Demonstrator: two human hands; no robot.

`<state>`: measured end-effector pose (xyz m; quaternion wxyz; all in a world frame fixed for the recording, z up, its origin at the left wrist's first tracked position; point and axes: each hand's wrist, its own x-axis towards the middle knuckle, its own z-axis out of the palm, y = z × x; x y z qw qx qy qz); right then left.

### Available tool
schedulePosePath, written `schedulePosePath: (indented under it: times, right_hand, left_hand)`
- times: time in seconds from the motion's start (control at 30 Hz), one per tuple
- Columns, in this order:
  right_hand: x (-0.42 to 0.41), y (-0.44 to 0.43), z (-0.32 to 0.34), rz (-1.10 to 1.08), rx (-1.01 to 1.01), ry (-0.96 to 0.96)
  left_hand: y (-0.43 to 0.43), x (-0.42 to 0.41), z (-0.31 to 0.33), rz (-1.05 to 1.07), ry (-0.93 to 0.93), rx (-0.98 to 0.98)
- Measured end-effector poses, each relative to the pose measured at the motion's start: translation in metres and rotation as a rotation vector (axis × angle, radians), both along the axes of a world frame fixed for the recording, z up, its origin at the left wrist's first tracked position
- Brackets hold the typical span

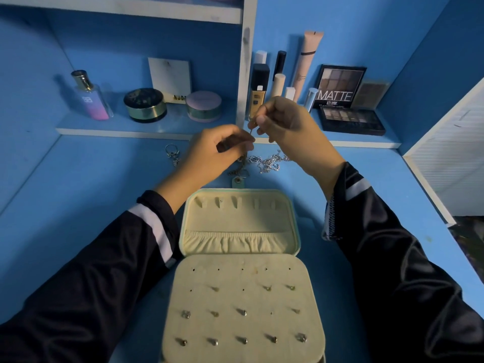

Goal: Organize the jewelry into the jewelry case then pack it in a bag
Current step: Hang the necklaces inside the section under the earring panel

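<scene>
A cream jewelry case lies open on the blue desk, its lid half with hooks and an elastic pocket, its near panel studded with several earrings. Above the desk behind the case, my left hand and my right hand both pinch a thin gold chain, which hangs down to the desk near the case's snap tab. A tangle of silver chains lies under my hands. Rings sit to the left of my left hand.
A low shelf at the back holds a perfume bottle, two round compacts, several makeup tubes and eyeshadow palettes. A white slatted panel borders the desk on the right.
</scene>
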<state>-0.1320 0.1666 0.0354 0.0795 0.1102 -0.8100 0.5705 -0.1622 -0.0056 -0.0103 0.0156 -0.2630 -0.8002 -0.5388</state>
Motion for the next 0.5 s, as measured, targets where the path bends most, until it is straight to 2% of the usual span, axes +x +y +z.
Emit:
schedulePosePath:
  times: [0.5]
  right_hand:
    - [0.0,0.005,-0.003,0.026,-0.12,0.032]
  left_hand:
    - [-0.018,-0.007,0.016,0.082,0.228,-0.016]
